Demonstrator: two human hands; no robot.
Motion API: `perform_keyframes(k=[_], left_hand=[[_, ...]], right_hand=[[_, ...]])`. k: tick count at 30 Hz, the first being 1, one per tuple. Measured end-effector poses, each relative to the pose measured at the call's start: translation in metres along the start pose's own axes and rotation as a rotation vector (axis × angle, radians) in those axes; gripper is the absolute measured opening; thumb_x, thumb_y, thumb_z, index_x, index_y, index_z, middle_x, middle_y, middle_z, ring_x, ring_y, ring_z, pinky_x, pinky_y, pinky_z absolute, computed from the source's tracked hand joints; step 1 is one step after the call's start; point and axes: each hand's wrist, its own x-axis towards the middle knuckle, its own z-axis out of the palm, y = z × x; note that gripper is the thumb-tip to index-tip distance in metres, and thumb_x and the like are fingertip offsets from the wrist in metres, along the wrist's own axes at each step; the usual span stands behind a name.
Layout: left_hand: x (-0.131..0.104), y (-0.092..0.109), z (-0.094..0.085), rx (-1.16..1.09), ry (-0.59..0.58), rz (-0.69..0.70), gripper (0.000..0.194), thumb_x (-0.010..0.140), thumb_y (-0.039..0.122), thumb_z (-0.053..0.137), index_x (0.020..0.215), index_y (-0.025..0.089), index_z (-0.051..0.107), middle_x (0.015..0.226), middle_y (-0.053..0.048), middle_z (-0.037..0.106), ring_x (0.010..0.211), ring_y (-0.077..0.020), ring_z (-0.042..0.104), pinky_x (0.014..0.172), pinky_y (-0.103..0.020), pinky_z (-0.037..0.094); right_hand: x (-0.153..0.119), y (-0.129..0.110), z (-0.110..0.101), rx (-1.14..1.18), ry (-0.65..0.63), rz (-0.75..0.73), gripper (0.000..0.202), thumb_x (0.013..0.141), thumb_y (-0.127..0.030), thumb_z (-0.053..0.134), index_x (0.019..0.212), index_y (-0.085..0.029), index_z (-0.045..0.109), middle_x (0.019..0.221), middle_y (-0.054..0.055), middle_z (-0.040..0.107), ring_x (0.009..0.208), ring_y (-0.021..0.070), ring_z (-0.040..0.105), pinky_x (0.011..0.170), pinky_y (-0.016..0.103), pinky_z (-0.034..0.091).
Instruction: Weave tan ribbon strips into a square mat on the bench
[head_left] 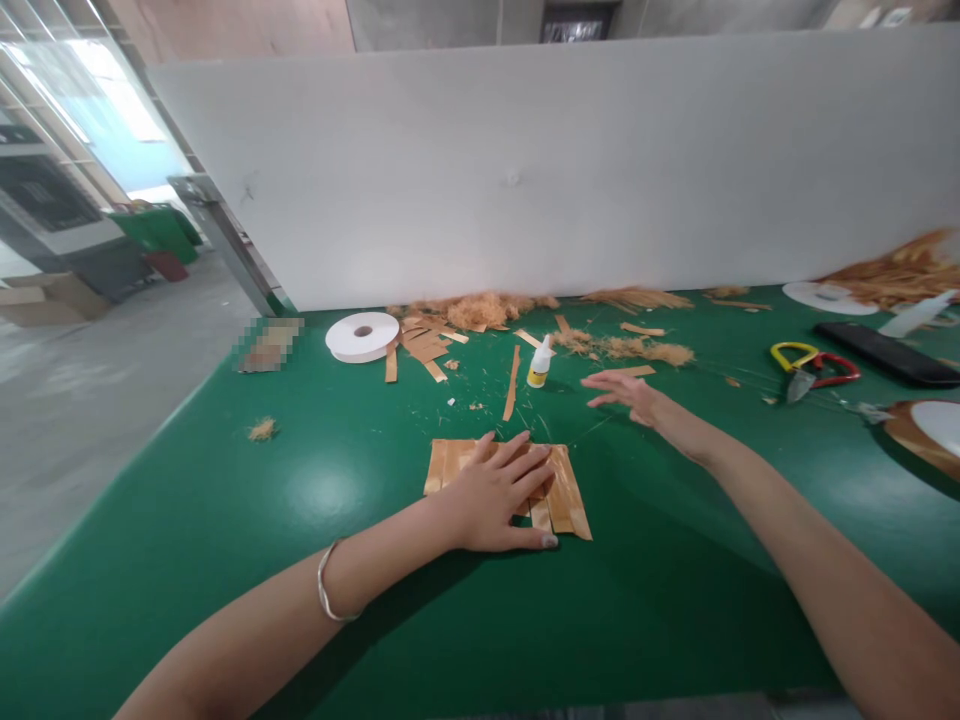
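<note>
My left hand (499, 492) lies flat with spread fingers on a panel of tan strips (568, 495) laid side by side. The hand covers the panel's middle, and a silver bangle (328, 585) circles that wrist. My right hand (634, 393) hovers above the table, fingers stretched out and holding nothing. Just left of it stands a small white glue bottle (538, 365) with a yellow label, upright and apart from the fingers. A single narrow tan strip (512, 383) lies between the bottle and the panel.
On the green table (330, 490) sit a white tape roll (363, 338), loose strips (427, 343) and fibre scraps (484, 310). To the right are red-and-yellow-handled cutters (814, 372), a black phone-like object (885, 352) and a large roll (926, 437). A white partition (525, 180) rises behind.
</note>
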Motion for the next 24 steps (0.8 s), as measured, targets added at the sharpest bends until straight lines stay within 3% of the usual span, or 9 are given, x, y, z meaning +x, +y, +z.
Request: perform_keyframes(k=[4, 10, 17, 24], left_hand=[[-0.001, 0.000, 0.001, -0.004, 0.039, 0.004, 0.083, 0.084, 0.073, 0.031, 0.147, 0.019, 0.026, 0.153, -0.010, 0.026, 0.143, -0.0332, 0.012, 0.113, -0.058, 0.005], [0.000, 0.000, 0.003, -0.046, 0.043, -0.026, 0.089, 0.082, 0.074, 0.035, 0.147, 0.016, 0.021, 0.152, -0.012, 0.029, 0.144, -0.0322, 0.010, 0.114, -0.057, 0.006], [0.005, 0.004, -0.011, -0.038, 0.039, -0.020, 0.080, 0.081, 0.074, 0.038, 0.135, 0.015, 0.041, 0.154, -0.015, 0.020, 0.144, -0.0345, 0.005, 0.113, -0.060, 0.009], [0.010, 0.004, -0.014, -0.047, 0.050, 0.014, 0.081, 0.085, 0.070, 0.035, 0.146, 0.018, 0.023, 0.152, -0.010, 0.029, 0.144, -0.0314, 0.006, 0.114, -0.059, 0.004]], right_hand=[[-0.004, -0.013, 0.007, 0.297, -0.227, -0.050, 0.081, 0.081, -0.074, -0.003, 0.132, -0.030, 0.043, 0.145, 0.011, 0.042, 0.125, 0.0332, 0.048, 0.089, 0.049, 0.046], [-0.004, -0.016, 0.014, 0.424, -0.391, -0.037, 0.084, 0.081, -0.076, -0.001, 0.128, -0.024, 0.046, 0.131, 0.015, 0.056, 0.119, 0.0311, 0.054, 0.081, 0.040, 0.047], [-0.003, -0.010, 0.014, 0.494, -0.397, -0.032, 0.084, 0.081, -0.077, 0.002, 0.125, -0.023, 0.049, 0.123, 0.015, 0.061, 0.117, 0.0305, 0.055, 0.083, 0.040, 0.045], [-0.004, -0.014, 0.015, 0.528, -0.369, -0.018, 0.087, 0.079, -0.079, 0.001, 0.119, -0.022, 0.053, 0.117, 0.015, 0.064, 0.115, 0.0303, 0.057, 0.079, 0.039, 0.046]])
